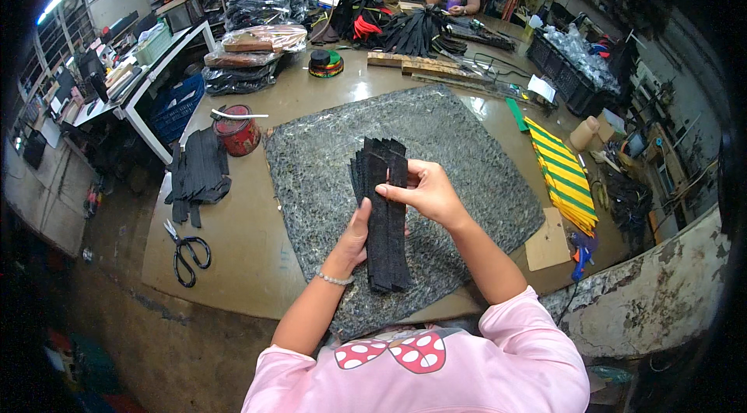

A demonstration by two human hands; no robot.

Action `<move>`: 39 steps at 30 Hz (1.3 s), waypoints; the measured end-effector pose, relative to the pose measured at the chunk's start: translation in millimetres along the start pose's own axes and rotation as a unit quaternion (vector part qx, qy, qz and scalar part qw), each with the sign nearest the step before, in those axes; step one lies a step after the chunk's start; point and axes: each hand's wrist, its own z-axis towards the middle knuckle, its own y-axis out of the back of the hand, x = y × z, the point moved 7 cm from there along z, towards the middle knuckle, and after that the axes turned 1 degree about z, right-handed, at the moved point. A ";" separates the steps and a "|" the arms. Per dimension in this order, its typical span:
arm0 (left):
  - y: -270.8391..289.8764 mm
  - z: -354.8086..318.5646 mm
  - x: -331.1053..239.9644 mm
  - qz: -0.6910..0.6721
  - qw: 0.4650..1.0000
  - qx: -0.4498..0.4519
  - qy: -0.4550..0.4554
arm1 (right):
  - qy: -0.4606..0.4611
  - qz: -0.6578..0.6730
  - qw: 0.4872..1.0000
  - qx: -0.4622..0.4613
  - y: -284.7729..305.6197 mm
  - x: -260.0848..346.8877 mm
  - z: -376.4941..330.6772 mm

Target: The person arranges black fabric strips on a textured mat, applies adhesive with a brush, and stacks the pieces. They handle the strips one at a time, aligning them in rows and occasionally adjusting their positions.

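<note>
Holds a stack of black strips [386, 246] over the speckled grey mat [467, 145], lengthwise and with uneven ends. Cups the left edge with the left hand [354, 238], laying the thumb along that side; cannot tell the curl of the fingers underneath. Pinches the upper right part with the right hand [432, 194], pressing the thumb to the front face and passing the fingertips behind; cannot tell whether gripping one layer or several.

Could draw up two strips together by pinching too deep, given such thin, dark, look-alike layers. Could also shed some from the stack by relaxing the left hand, with both ends hanging free of any grip. Could spread the stack further out of line by tugging sideways, judging by the stepped edges at the top left. Might drag one strip along with another through friction, to go by the grainy surface.

Could muddle strips with the similar black heap [198, 172] at the left of the worktop [241, 257] by setting any down there. Calls for care around the scissors [188, 257], lying just below that heap, when reaching left without looking. Could knock the blue glue gun [581, 253], beside the piece of cardboard [549, 238], or catch on the cord [570, 300] by swinging wide to the right.
</note>
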 end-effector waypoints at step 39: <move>1.8 -7.4 -34.8 0.151 0.974 -0.108 -0.131 | -0.168 0.224 0.958 0.066 -34.0 -86.7 -73.0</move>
